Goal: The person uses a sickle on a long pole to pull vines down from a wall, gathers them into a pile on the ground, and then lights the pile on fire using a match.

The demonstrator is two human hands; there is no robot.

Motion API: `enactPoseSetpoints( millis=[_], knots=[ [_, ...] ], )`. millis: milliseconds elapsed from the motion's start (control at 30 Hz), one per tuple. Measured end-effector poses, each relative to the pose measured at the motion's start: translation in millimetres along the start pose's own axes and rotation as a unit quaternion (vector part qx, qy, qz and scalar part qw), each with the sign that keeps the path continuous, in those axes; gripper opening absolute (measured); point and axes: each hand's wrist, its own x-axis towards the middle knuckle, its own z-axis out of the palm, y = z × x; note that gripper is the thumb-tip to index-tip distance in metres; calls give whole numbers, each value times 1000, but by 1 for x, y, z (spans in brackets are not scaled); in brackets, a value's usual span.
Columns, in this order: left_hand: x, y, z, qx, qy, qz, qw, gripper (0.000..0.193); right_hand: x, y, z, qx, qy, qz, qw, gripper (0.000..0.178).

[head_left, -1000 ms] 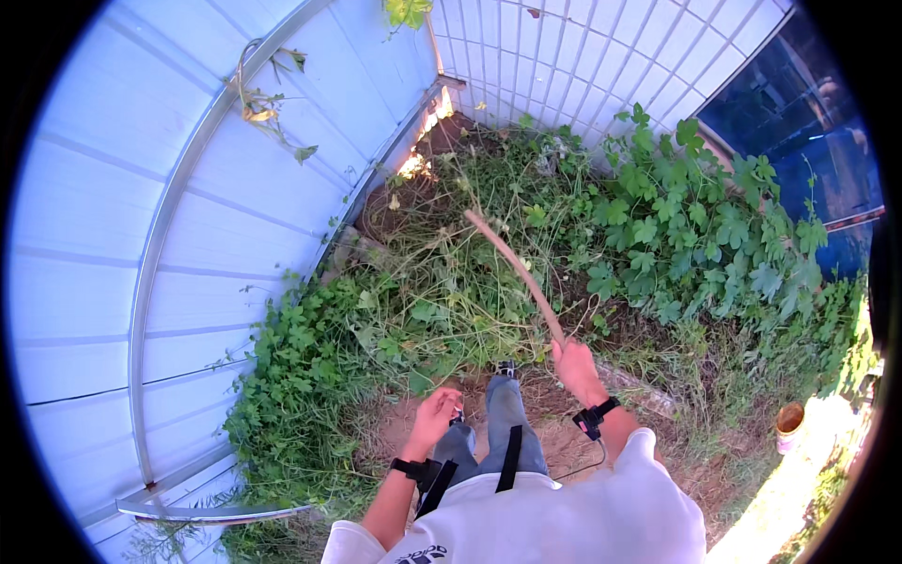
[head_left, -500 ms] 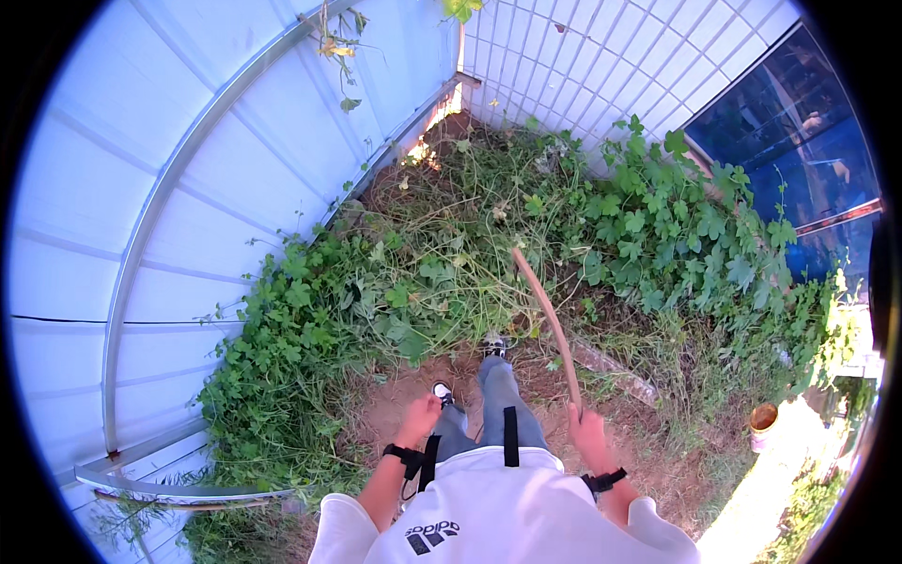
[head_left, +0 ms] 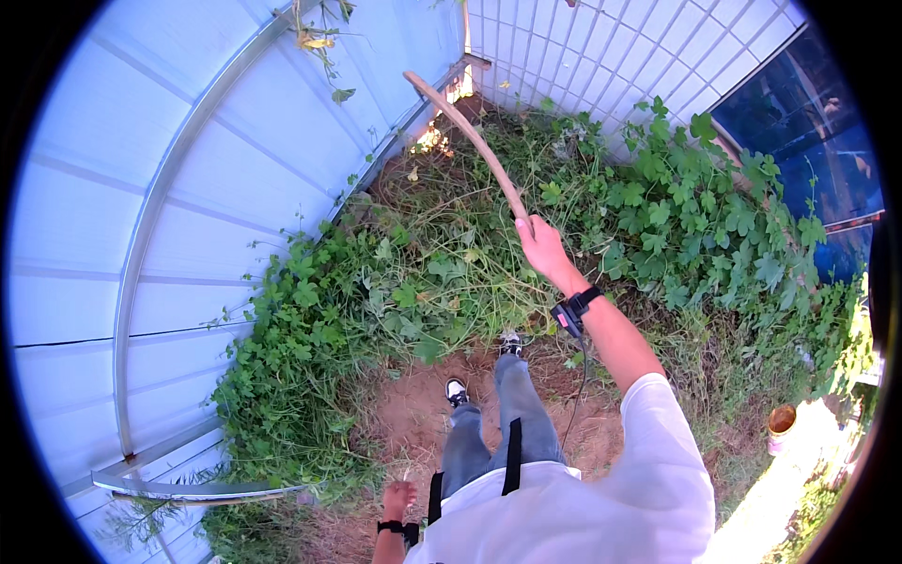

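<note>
My right hand is wrapped round the lower end of a curved, light-brown wooden stick. The arm is stretched out ahead, and the stick slants up to the far left, its tip raised in front of the white panel wall. Below it spreads a mat of cut and tangled green vines. Low beside my left hip is my left hand, fingers curled in a loose fist, with nothing seen in it. Both wrists wear black straps.
A white metal panel wall with a curved frame rises on the left. A tiled wall stands at the back. Leafy vines climb below a dark blue window. A rusty bucket sits at the right; bare soil surrounds my feet.
My right hand has swung forward and up from beside my hip, carrying the stick; its tip went far left. My left hand has dropped back toward my body.
</note>
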Motion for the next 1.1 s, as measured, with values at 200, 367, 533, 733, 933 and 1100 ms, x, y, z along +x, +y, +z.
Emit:
enactPoseSetpoints(
  millis=[200,367,533,733,933,1100],
  knots=[
    [-26,-48,17,37,41,-24,998,29,113,84,67,-169,-39,70,982,49],
    [-25,39,90,328,-45,205,921,25,20,277,15,-269,-111,223,930,45],
    [-13,137,138,162,-129,143,968,20,-246,341,-108,-292,-68,256,919,46],
    [22,223,173,333,-88,294,892,22,-297,189,-43,-155,-6,304,940,49],
    [-28,219,281,158,-283,235,916,46,-354,85,-43,-125,38,309,942,44],
    [-101,176,357,30,-459,81,884,39,-384,40,-32,-47,8,322,945,33]
  ],
)
